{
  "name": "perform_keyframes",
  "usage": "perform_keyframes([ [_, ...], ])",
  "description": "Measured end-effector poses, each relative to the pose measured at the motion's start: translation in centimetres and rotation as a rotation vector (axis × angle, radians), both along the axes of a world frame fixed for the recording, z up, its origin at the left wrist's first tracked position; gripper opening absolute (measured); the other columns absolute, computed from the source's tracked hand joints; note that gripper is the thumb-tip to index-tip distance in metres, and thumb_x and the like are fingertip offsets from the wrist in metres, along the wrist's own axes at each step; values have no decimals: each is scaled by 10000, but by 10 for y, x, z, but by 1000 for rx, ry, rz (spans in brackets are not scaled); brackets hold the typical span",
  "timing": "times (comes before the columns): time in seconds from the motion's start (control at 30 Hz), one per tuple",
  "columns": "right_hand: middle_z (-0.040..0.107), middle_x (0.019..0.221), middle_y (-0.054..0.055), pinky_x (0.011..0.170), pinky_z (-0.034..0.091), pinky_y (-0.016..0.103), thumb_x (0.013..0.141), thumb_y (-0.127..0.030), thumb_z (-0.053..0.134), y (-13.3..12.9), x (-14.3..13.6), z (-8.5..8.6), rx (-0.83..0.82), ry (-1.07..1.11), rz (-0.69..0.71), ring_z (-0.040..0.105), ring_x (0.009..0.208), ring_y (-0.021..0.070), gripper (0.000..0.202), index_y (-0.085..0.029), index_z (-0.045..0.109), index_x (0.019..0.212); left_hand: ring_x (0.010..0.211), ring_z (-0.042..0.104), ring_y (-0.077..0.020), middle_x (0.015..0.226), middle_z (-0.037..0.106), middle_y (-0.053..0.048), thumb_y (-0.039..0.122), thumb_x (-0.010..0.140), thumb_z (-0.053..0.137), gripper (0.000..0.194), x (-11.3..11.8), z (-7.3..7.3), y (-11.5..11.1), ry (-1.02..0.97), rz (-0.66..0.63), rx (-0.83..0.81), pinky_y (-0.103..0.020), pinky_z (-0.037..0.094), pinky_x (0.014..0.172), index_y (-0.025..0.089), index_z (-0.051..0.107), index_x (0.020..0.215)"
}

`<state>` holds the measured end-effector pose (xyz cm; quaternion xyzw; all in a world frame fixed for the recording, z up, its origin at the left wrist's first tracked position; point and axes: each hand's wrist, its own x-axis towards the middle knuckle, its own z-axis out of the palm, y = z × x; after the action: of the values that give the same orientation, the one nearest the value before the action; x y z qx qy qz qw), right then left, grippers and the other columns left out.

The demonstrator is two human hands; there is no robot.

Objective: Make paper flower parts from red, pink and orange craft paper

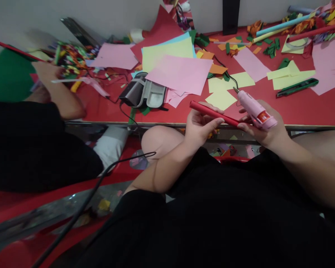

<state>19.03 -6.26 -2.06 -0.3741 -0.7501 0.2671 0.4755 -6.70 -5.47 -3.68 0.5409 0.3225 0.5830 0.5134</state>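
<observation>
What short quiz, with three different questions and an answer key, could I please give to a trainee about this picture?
1. True or false: the left hand holds a red roll.
2. Which tool is in the right hand? A. a green cutter; B. a pink glue gun; C. scissors.
3. Fill in the colour: the top sheet of the paper pile beside the open case is ____.

Key: 1. True. 2. B. 3. Pink.

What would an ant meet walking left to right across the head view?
Green sheet, first pink glue gun, open grey case, rolled red paper, second pink glue gun, green box cutter.
</observation>
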Motion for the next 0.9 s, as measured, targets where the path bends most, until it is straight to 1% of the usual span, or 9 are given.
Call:
perform_keyframes([
  [0.07, 826, 1062, 41, 628, 664, 369, 900, -518, 996, 0, -3, -1, -68, 66, -49, 753, 724, 199, 515, -270, 776, 1294, 728, 744, -98, 1126, 796, 24, 462, 885, 1042, 476, 0, 0, 1, -21, -20, 37, -241, 585, 529, 315, 686, 1165],
  [0.13, 833, 1043, 32, 603, 655, 358, 859, -540, 1010, 0, -5, -1, -148, 114, -33, 735, 700, 187, 561, -274, 776, 1294, 677, 723, -66, 1121, 805, 46, 411, 904, 1038, 480, 0, 0, 2, -47, -45, 82, -195, 533, 484, 319, 660, 1186],
  [0.3, 848, 1074, 62, 651, 686, 436, 806, -596, 1034, -1, -5, 5, -339, 110, -54, 775, 775, 245, 638, -286, 772, 1298, 705, 753, -54, 1122, 804, 61, 416, 880, 1063, 575, -2, -6, 7, -52, -68, 138, -139, 513, 480, 317, 623, 1237],
  [0.4, 844, 1041, 59, 744, 722, 525, 783, -622, 1037, -1, -4, 4, -336, 85, -63, 800, 829, 294, 589, -300, 783, 1205, 724, 767, -60, 1125, 796, 55, 398, 872, 1071, 580, -4, -7, 8, -39, -64, 129, -139, 537, 493, 314, 623, 1231],
  [0.5, 841, 1025, 46, 785, 735, 570, 781, -644, 1031, 1, -2, 0, -317, 98, -62, 809, 852, 314, 602, -311, 785, 1218, 689, 747, -48, 1115, 793, 61, 386, 884, 1063, 556, -4, -4, 7, -46, -79, 130, -132, 521, 470, 310, 609, 1197],
  [0.57, 839, 1011, 38, 781, 737, 561, 780, -648, 1035, 2, -2, -2, -300, 98, -68, 814, 847, 309, 610, -315, 789, 1228, 677, 736, -43, 1106, 789, 65, 391, 886, 1061, 552, -3, -2, 6, -50, -87, 120, -131, 516, 466, 306, 602, 1181],
  [0.7, 832, 991, 24, 697, 718, 461, 785, -629, 1047, 3, -3, -5, -259, 110, -52, 807, 791, 261, 622, -313, 791, 1255, 742, 762, -57, 1104, 783, 59, 388, 892, 1054, 542, -2, 1, 5, -49, -92, 89, -139, 563, 522, 297, 597, 1168],
  [0.8, 826, 969, 23, 637, 699, 420, 801, -617, 1037, 2, -3, -4, -240, 125, -29, 790, 744, 239, 582, -301, 784, 1220, 842, 799, -83, 1097, 777, 54, 387, 876, 1066, 553, -2, 2, 4, -72, -98, 89, -161, 631, 624, 306, 630, 1206],
  [0.9, 813, 948, 29, 655, 715, 447, 863, -623, 999, 1, 0, -4, -184, 71, -15, 805, 763, 260, 566, -297, 765, 1262, 896, 813, -100, 1093, 782, 42, 373, 868, 1070, 545, -1, 5, 3, -91, -101, 85, -199, 686, 742, 315, 696, 1260],
])
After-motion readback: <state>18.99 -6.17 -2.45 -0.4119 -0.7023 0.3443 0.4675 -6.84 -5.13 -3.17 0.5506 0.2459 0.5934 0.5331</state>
